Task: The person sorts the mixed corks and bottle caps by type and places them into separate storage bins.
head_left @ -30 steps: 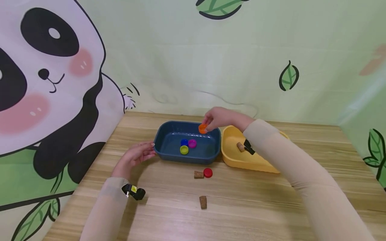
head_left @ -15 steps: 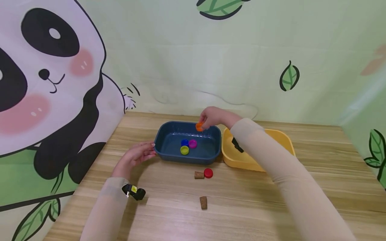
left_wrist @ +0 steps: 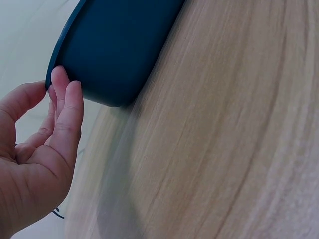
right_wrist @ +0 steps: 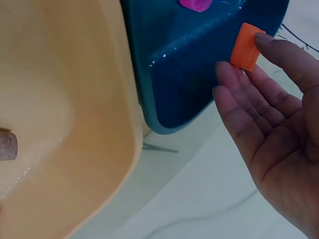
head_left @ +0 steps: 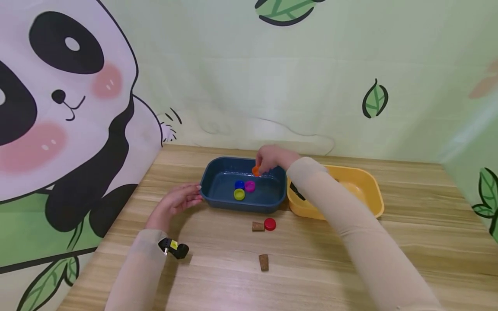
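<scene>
While the left hand (head_left: 177,200) pinched the dark blue basin (head_left: 243,205) by its rim, the right hand (head_left: 272,156) gripped an orange bottle cap (right_wrist: 245,47) over that basin. Blue cap (head_left: 239,185), magenta cap (head_left: 250,186), yellow cap (head_left: 239,195) lay inside. Left-wrist camera's (head_left: 182,251) yellow label (head_left: 173,244) was too small to read.

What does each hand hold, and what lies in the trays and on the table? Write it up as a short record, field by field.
Left hand: pinches the rim of the blue tray
Right hand: pinches an orange cap over the blue tray
In blue tray: blue cap, magenta cap, yellow-green cap
Yellow tray: right of the blue tray; a cork-like piece shows, part of the inside hidden by the right sleeve
On table: red cap with a cork beside it; second cork nearer the person
</scene>
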### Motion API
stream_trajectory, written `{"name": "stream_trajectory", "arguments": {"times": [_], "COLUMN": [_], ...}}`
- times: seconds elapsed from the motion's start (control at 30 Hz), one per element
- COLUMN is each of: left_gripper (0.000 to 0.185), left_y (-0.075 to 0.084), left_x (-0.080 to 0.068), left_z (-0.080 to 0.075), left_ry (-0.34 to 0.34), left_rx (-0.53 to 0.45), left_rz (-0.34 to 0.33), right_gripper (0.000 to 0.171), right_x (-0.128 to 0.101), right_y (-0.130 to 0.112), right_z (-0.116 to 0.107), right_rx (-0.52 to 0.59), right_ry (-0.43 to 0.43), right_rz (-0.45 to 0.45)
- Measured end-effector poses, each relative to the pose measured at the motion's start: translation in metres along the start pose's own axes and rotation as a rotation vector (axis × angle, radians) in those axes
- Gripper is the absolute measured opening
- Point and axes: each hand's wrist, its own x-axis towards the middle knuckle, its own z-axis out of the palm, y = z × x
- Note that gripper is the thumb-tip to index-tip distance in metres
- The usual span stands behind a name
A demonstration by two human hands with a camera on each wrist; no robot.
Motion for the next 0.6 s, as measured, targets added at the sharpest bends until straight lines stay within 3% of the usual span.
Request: {"name": "stream_trajectory", "arguments": {"times": [0.13,0.6], "left_gripper": [0.021,0.034], "left_y": [0.000,-0.004], "left_x": [-0.001,0.004], "left_z": [0.000,-0.004], "left_ry": [-0.001,0.000], "left_rx": [-0.001,0.010], "left_rz": [-0.002,0.000], "right_gripper": [0.020,0.004], "right_x": [0.003,0.016], "right_y": [-0.001,0.001], "right_z": [0.003,0.018], "right_rx": [-0.024,-0.091], "right_ry": [-0.027,-0.024], "right_rz": [0.018,0.103]}}
